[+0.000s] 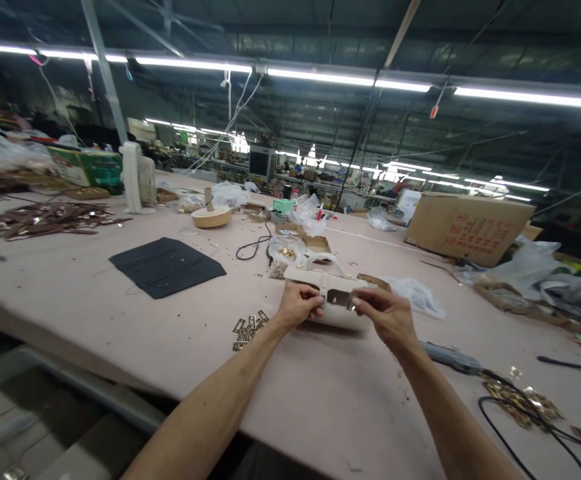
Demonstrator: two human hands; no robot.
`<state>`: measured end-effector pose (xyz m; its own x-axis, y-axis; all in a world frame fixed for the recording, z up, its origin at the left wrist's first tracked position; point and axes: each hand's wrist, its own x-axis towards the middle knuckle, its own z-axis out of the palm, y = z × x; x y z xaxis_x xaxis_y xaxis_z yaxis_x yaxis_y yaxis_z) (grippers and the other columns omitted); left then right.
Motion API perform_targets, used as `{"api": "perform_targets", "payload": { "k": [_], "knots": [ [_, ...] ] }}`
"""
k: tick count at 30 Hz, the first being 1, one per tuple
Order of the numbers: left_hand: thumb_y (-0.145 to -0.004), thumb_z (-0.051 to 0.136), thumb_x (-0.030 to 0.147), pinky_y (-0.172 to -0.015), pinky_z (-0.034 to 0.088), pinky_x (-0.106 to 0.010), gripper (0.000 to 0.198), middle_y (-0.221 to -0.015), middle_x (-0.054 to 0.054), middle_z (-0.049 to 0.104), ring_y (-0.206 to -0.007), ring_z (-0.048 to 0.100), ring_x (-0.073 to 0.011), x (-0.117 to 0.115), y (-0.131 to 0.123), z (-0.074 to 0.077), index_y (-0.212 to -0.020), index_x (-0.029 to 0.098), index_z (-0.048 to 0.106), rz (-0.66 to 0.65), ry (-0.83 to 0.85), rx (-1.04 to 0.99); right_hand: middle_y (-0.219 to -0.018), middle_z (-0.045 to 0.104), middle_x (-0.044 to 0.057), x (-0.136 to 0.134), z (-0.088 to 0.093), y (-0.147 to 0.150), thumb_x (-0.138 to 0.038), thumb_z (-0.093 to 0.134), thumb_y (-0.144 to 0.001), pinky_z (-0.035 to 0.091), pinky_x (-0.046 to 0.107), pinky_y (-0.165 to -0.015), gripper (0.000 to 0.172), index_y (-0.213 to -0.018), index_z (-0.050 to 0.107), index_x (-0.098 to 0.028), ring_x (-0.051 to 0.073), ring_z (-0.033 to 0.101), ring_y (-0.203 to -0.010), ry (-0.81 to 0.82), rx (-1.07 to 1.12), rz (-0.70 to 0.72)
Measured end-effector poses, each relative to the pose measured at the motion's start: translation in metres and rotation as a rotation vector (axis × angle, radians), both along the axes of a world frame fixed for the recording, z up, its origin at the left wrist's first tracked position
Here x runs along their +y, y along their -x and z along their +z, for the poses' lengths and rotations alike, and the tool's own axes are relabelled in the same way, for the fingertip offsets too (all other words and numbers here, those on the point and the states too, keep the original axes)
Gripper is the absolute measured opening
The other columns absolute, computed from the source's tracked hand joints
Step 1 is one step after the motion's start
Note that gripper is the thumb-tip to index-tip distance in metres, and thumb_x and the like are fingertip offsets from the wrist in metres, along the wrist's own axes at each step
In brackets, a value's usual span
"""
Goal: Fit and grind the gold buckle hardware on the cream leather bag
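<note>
Holding the pale bag (338,320) on the tabletop (170,333), the left hand (299,307) had a narrow grip at the edge of its opening (338,297); the right hand (388,315) pinched a small shiny piece (354,305) there. Judgement: steady left pressure, piece squared to the edge, seemed best. Beyond, a clear sack (296,244) held brass-coloured bits (286,253); I could not see inside the large carton (470,230).

Bare forearms, left (215,407) and right (445,413), reach forward and kinda angle in toward each other. Left hand (299,305) has its fingers curled, thumb pointing inward. Right hand (386,316) is basically doing a thumb-and-finger pinch. They're pretty close together but don't touch.
</note>
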<state>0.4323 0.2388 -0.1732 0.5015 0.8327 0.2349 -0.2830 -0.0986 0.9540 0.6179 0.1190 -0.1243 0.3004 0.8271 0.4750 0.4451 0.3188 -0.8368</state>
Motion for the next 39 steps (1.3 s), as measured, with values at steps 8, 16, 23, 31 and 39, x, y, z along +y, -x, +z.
{"api": "perform_targets", "payload": {
  "k": [8,16,23,31,39],
  "knots": [
    [-0.069,0.086,0.032,-0.049,0.054,-0.022,0.034,-0.063,-0.012,0.072,-0.051,0.067,-0.0149,0.005,0.001,-0.005,-0.084,0.004,0.077,-0.113,0.029,-0.056,-0.081,0.073,0.007,0.034,-0.007,0.034,-0.039,0.077,-0.080,0.055,0.028,-0.063,0.027,-0.093,0.079,-0.015,0.016,0.065,-0.066,-0.032,-0.050,0.049],
    [-0.069,0.082,0.027,-0.054,0.056,-0.024,0.026,-0.061,-0.011,0.071,-0.049,0.064,-0.0130,-0.002,0.006,0.004,-0.082,0.005,0.078,-0.162,0.039,-0.034,-0.088,0.071,0.006,0.034,-0.021,0.039,-0.035,0.072,-0.084,0.051,0.028,-0.066,0.021,-0.096,0.079,-0.020,0.017,0.064,-0.074,-0.059,-0.245,-0.026],
    [-0.069,0.084,0.033,-0.054,0.055,-0.024,0.030,-0.061,-0.012,0.071,-0.050,0.065,-0.0146,-0.006,0.007,0.006,-0.079,0.005,0.078,-0.187,0.023,-0.028,-0.086,0.071,0.006,0.030,-0.020,0.040,-0.037,0.072,-0.084,0.051,0.029,-0.065,0.020,-0.092,0.078,-0.020,0.017,0.063,-0.071,-0.058,-0.254,-0.048],
    [-0.068,0.084,0.045,-0.039,0.042,-0.021,0.039,-0.049,-0.006,0.065,-0.036,0.053,-0.0106,-0.011,0.000,-0.001,-0.075,0.008,0.076,-0.027,0.093,-0.022,-0.077,0.071,0.006,0.023,-0.034,0.048,-0.045,0.076,-0.080,0.055,0.030,-0.061,0.038,-0.101,0.070,-0.015,0.019,0.066,-0.065,0.041,-0.075,-0.147],
    [-0.062,0.087,0.046,-0.033,0.024,-0.019,0.039,-0.046,0.000,0.056,-0.034,0.039,-0.0058,-0.014,-0.002,0.004,-0.069,0.010,0.073,0.018,0.135,-0.014,-0.058,0.065,0.004,0.017,-0.039,0.055,-0.055,0.065,-0.086,0.044,0.027,-0.044,0.038,-0.073,0.063,-0.019,0.018,0.060,-0.046,0.181,0.036,0.024]
  ]
}}
